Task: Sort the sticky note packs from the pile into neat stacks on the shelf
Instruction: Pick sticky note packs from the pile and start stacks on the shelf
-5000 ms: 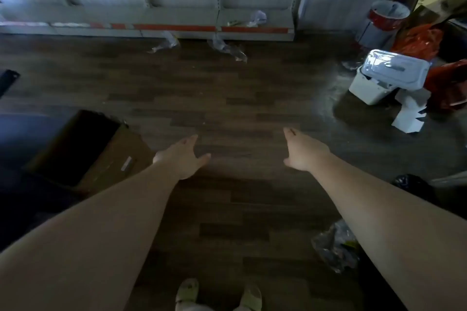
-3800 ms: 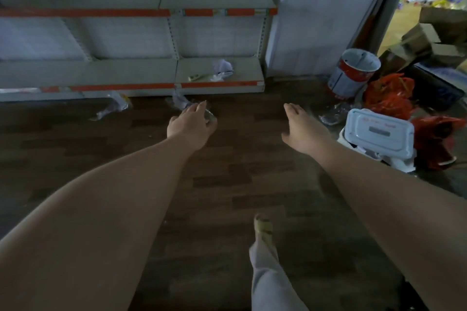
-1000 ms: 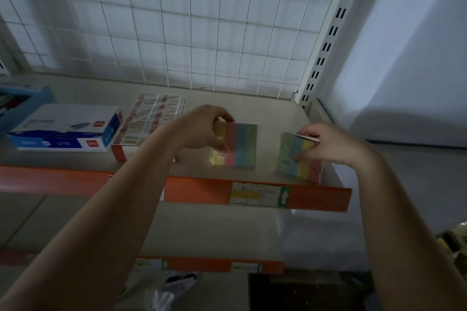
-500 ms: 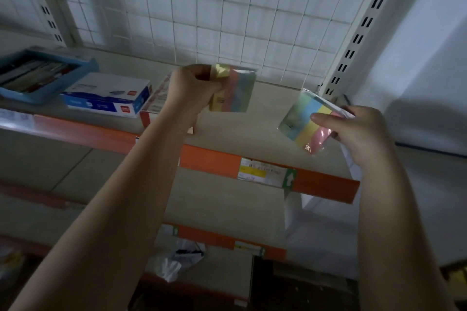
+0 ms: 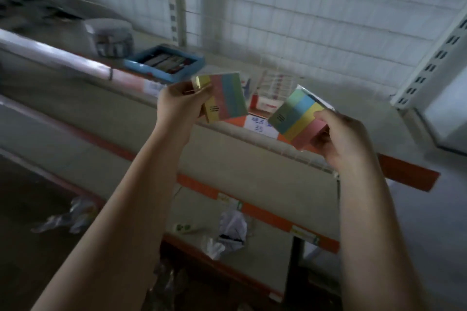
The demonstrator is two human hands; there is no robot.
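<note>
The left hand has its fingers curled round the yellow edge of a striped sticky note pack, held in the air above the shelf. The right hand pinches a second sticky note pack by its pink end, this one tilted, its green stripe farthest from the fingers. Beyond both sets of fingers runs a beige shelf with an orange front strip and a white wire-grid back panel. Past the left fingers sits a blue tray of dark items; between the two packs a red-and-white box shows. Below the fingers, a lower shelf carries crumpled plastic wrap.
</note>
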